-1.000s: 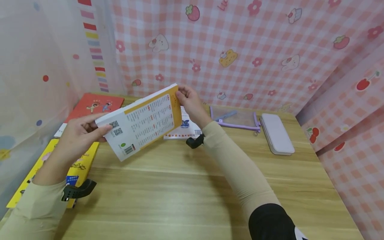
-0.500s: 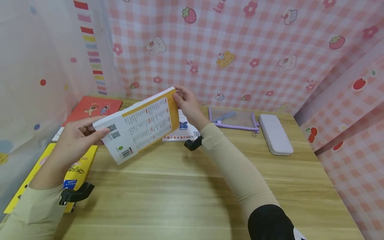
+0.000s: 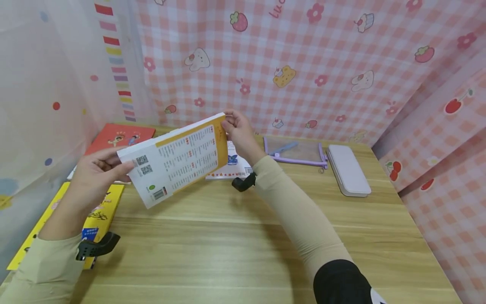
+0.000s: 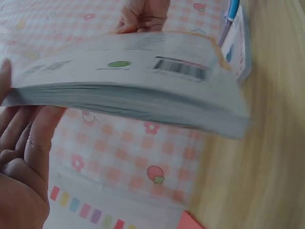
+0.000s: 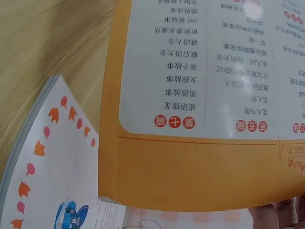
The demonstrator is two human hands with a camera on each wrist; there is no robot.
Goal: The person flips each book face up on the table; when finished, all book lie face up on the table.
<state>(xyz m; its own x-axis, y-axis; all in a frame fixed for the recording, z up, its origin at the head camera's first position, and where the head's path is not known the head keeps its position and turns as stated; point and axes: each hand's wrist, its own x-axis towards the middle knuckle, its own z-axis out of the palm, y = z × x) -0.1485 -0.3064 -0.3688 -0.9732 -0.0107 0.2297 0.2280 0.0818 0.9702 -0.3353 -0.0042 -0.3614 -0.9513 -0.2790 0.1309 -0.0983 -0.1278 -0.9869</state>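
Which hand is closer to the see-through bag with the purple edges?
The right hand. It grips the end of the book nearer the see-through bag, left of it in the head view; the left hand grips the opposite end, farther away.

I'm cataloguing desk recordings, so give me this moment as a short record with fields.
Held item: orange-and-white book, tilted, raised off the table
Left grip: left hand holds the book's left end
Right grip: right hand pinches its right end, near the upper corner
Table, left: red book, yellow book
Table, right: purple-trimmed pouch, pale case
Partly hidden: leaf-print booklet, behind the held book
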